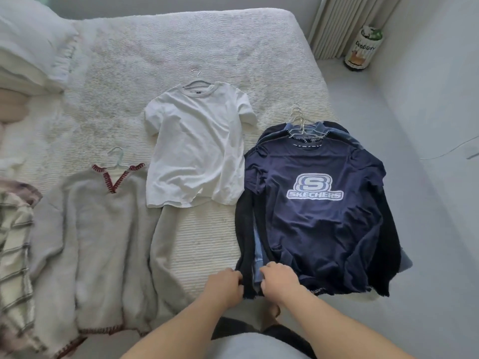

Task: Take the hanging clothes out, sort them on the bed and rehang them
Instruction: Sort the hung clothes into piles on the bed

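Note:
On the bed's right side lies a stack of dark clothes on hangers, topped by a navy Skechers T-shirt (pixel 316 203). My left hand (pixel 225 283) and my right hand (pixel 277 279) both grip the lower left hem of that stack, fingers curled into the dark fabric. A white T-shirt (pixel 194 149) on a hanger lies flat in the middle of the bed. To its left lies a fuzzy grey sweater with red stitching (pixel 103 229), also on a hanger. A plaid garment (pixel 15 244) lies at the far left edge.
The bed (pixel 181 47) has a white ribbed cover, with pillows (pixel 28 47) at the top left. Right of the bed is pale floor, a radiator (pixel 344 22) and a round bin (pixel 363 47) in the corner. A cable runs along the right wall.

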